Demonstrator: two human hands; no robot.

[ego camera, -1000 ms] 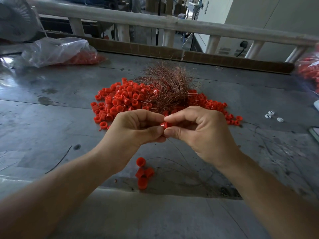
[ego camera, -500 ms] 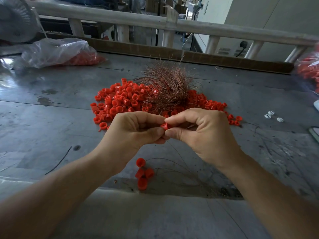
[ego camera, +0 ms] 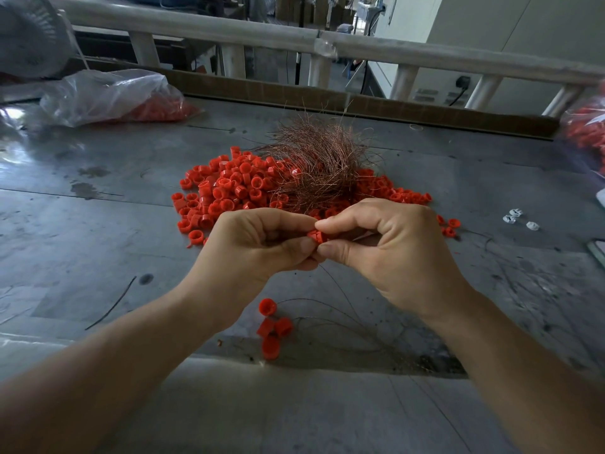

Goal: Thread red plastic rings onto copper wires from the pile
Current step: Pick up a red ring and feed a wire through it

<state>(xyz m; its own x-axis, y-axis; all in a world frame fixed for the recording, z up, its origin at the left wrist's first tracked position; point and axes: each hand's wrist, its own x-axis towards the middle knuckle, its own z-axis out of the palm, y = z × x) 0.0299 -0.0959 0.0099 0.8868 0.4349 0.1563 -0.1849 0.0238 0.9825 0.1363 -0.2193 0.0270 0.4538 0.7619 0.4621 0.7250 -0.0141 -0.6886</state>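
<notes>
- At mid-frame, above the table (ego camera: 98,257), left hand (ego camera: 252,247) & right hand (ego camera: 393,244) met fingertip to fingertip, both w/ fingers curled.
- Right hand pinched a red ring (ego camera: 317,236) btw thumb & index. Left thumb & index closed on the same ring from the other side.
- Thin copper wire (ego camera: 339,288) ran down from under the pinch toward the table. Couldn't tell where its upper end sat in the fingers.
- Below the hands, near the table's front edge: ring cluster (ego camera: 271,329) of approx. four red rings, touching each other, w/ fine wires leading off to the right.
- Behind the hands: loose pile of red rings (ego camera: 229,188) spread on the table, w/ a bundle of copper wires (ego camera: 324,165) lying on its middle-right part, strands sticking up & out.
- Right of the pile: a few small white pieces (ego camera: 517,219), apart from the rings.
- Left on the table: one dark stray wire (ego camera: 113,304), lying flat on its own.
- Far left: clear plastic bag (ego camera: 108,96) on its side w/ more red rings inside, and a fan (ego camera: 29,37) behind it.
- Far right edge: second bag (ego camera: 586,132) of red parts, blurred.
- At back: pale railing (ego camera: 262,34) along the table's far side.
</notes>
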